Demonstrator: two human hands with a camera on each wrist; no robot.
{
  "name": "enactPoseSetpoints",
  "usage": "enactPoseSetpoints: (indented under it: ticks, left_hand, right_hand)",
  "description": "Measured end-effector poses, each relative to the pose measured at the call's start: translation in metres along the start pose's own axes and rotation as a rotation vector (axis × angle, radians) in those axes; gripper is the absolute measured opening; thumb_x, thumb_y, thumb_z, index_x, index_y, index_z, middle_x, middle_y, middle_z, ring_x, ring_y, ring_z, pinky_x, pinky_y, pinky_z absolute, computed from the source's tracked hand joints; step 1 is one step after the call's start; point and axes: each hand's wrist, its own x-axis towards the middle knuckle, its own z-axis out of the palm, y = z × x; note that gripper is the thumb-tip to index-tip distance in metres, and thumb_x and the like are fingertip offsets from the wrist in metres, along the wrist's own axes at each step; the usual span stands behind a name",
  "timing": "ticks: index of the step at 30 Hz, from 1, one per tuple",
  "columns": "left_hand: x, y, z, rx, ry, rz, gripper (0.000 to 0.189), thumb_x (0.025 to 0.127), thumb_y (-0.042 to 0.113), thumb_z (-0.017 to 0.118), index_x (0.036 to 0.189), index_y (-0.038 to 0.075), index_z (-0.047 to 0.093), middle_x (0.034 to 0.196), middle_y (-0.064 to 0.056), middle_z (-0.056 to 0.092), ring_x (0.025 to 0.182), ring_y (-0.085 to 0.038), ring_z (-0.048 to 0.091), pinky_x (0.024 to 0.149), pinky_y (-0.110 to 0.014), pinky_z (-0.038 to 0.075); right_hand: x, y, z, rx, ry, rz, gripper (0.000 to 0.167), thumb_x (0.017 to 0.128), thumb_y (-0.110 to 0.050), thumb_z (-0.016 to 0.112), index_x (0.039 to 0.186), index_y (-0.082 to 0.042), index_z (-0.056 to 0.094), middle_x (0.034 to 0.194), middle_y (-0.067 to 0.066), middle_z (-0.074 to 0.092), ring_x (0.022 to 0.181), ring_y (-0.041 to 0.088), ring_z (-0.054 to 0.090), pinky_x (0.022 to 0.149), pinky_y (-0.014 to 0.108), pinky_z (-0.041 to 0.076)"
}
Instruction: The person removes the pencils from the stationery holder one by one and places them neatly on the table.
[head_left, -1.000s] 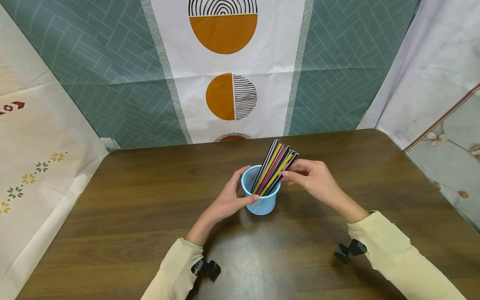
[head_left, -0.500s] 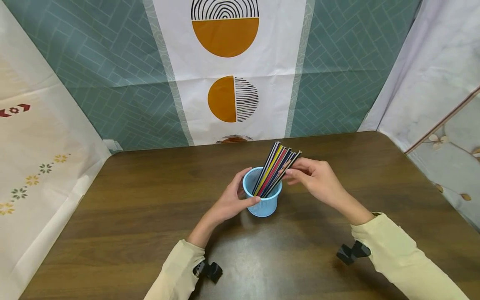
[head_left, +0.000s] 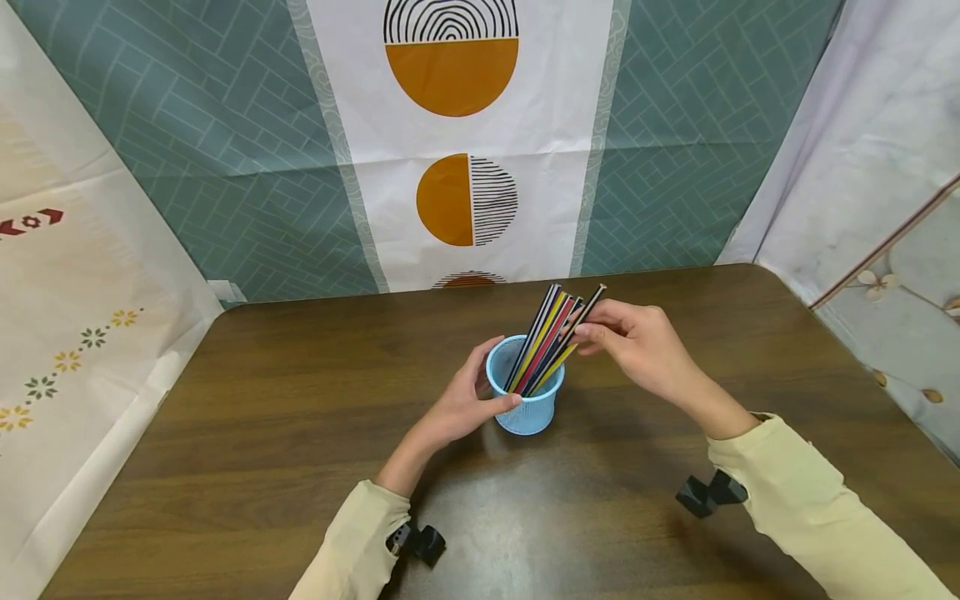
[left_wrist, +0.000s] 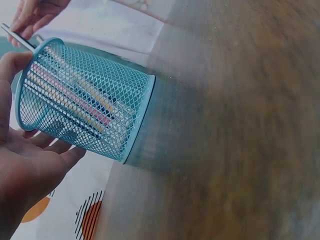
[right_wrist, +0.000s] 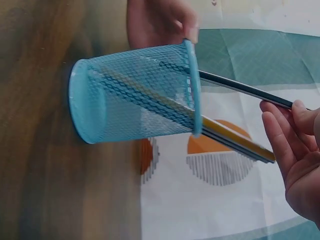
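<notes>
A light blue mesh pencil cup (head_left: 526,416) stands upright on the table. My left hand (head_left: 467,406) grips it from the left, with the thumb at the near rim and the fingers round the far side. Inside lean several striped pencils (head_left: 539,342), among them yellow, red and dark ones, tilted toward the upper right. Between thumb and fingers, my right hand (head_left: 642,348) pinches a dark pencil (right_wrist: 235,88). That pencil stands higher than the others, and its lower end is still inside the cup, seen through the mesh in the right wrist view.
The brown wooden table (head_left: 300,400) reaches back to a patterned cloth backdrop (head_left: 480,133). Side cloths hang at the left (head_left: 82,333) and right (head_left: 862,167). Black wrist cameras (head_left: 711,493) sit on both cuffs.
The dark pencil has been picked out from the bunch and drawn up, so its top now rises above the others. My right hand has moved slightly up; the left keeps its grip.
</notes>
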Motion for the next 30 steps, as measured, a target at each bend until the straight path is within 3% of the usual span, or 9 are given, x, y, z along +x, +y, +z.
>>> enactPoseSetpoints:
  ticks: [5, 22, 30]
  left_hand:
    - [-0.001, 0.000, 0.001, 0.007, 0.005, -0.013, 0.078, 0.085, -0.001, 0.070, 0.148, 0.001, 0.023, 0.141, -0.020, 0.040, 0.132, -0.034, 0.040, 0.107, -0.048, 0.033]
    - [-0.001, -0.001, 0.001, -0.003, 0.006, -0.012, 0.079, 0.085, -0.003, 0.069, 0.148, -0.001, 0.022, 0.141, -0.021, 0.040, 0.132, -0.034, 0.039, 0.108, -0.047, 0.031]
    - [-0.001, -0.002, 0.001, -0.005, 0.017, 0.000, 0.078, 0.084, -0.004, 0.069, 0.148, 0.000, 0.024, 0.141, -0.022, 0.041, 0.132, -0.034, 0.040, 0.108, -0.046, 0.032]
  right_hand:
    - [0.006, -0.008, -0.005, -0.046, 0.018, -0.058, 0.008, 0.087, 0.008, 0.066, 0.095, 0.010, 0.067, 0.090, 0.019, 0.069, 0.071, 0.026, 0.070, 0.065, 0.026, 0.056]
    - [0.021, -0.030, -0.015, -0.182, 0.027, -0.151, 0.010, 0.089, 0.004, 0.065, 0.098, 0.005, 0.068, 0.092, 0.012, 0.071, 0.063, 0.016, 0.064, 0.061, 0.019, 0.051]
    - [0.026, -0.041, -0.018, -0.112, 0.009, -0.090, 0.010, 0.095, 0.002, 0.057, 0.103, 0.006, 0.061, 0.105, 0.017, 0.065, 0.070, 0.017, 0.066, 0.068, 0.028, 0.056]
